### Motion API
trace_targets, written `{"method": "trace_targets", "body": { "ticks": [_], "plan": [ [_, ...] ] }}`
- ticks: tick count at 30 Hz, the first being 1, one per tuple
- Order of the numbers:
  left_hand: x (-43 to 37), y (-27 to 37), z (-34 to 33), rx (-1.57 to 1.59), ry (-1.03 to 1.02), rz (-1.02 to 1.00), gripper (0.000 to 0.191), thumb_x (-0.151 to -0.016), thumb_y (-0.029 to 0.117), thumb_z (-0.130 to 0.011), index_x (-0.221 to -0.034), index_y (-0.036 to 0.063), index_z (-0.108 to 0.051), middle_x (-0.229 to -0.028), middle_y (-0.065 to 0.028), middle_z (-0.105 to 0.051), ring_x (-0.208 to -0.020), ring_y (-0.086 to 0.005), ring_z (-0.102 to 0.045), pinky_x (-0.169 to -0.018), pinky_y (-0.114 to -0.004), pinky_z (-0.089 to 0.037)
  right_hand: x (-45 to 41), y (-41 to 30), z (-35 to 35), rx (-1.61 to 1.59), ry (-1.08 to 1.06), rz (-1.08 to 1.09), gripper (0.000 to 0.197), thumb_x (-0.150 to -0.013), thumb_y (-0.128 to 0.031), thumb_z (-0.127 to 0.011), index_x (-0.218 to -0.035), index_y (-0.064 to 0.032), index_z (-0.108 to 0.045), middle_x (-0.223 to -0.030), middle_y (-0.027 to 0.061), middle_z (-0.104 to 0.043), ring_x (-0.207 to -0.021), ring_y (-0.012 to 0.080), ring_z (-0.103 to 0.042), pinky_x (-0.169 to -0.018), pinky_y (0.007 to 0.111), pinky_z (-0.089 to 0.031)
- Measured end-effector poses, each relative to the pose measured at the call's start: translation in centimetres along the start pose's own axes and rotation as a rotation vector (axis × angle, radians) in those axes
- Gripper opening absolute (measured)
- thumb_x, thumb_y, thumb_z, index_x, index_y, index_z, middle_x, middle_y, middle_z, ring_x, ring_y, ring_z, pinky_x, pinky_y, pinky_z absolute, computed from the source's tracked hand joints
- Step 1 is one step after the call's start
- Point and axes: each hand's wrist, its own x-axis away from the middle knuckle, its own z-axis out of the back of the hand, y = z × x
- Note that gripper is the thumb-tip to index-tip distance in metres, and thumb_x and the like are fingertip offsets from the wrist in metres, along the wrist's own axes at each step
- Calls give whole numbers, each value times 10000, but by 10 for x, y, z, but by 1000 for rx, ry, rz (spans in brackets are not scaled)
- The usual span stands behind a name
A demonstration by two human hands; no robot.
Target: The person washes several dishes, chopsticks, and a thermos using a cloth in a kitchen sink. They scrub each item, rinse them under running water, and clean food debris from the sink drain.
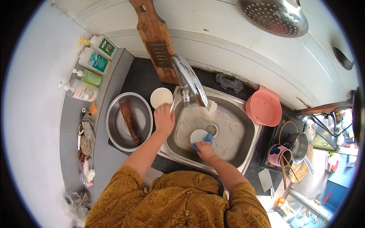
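Observation:
My left hand (164, 122) is over the counter at the sink's left rim, its fingers overlapping the near edge of a white bowl (161, 96). Motion blur hides whether they grip that bowl. Down in the stainless steel sink (233, 142), my right hand (206, 150) is closed on a blue cloth (209, 138). The cloth presses against the rim of a second white bowl (198, 135), which sits near the drain (213, 128). Above the basin arches a chrome faucet (191, 75), with a pale scrap (212, 106) by its spout.
Left of the sink, a steel basin (129, 98) holds a brown bundled-stick brush (130, 122). A wooden grater board (155, 31) leans behind the faucet. On the right are a pink strainer bowl (263, 107), a saucepan (300, 146) and a pink mug (276, 155) with chopsticks. Bottles (94, 59) line the left ledge.

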Motion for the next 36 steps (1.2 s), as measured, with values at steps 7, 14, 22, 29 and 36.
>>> {"method": "trace_targets", "body": {
  "ticks": [7,14,22,29,36],
  "plan": [
    [54,74,-22,1038,-981,1140,530,-910,386,-530,-1320,101,-350,-1171,-146,-519,-914,-287,-598,-657,-416,-527,-6,-21,61,-919,94,-346,422,-728,-7,-659,-1142,-8,-576,-1036,202,-630,-938,340,-617,-841,377,-486],
    [34,69,-36,1329,-918,925,531,-951,463,-447,-1389,222,-269,-1278,-110,-451,-987,-246,-584,-684,-403,-557,-22,-36,118,-594,181,-25,395,-748,-25,-679,-1134,-49,-595,-1062,129,-587,-961,310,-591,-857,351,-475],
    [20,99,-14,1342,-738,595,582,-945,482,-467,-1396,167,-278,-1308,-115,-445,-1076,-247,-552,-740,-414,-557,-42,-46,158,-1379,549,-584,325,-782,-86,-728,-1073,-54,-587,-1039,67,-556,-904,161,-563,-851,298,-480],
    [9,84,-23,1070,-424,124,442,-1000,392,-376,-1268,47,-440,-1156,-124,-552,-1057,-240,-544,-930,-352,-392,-26,-65,119,-536,508,-194,372,-926,-297,-543,-1210,-57,-546,-1163,156,-563,-1142,332,-502,-1093,447,-245],
    [-16,98,19,1057,-1053,592,434,-989,381,-402,-1320,105,-345,-1111,-133,-547,-1036,-226,-542,-720,-352,-538,-12,-18,144,372,2,329,351,-791,-204,-641,-1120,-98,-578,-1363,61,-440,-1254,261,-408,-1017,428,-345]
  ]
}}
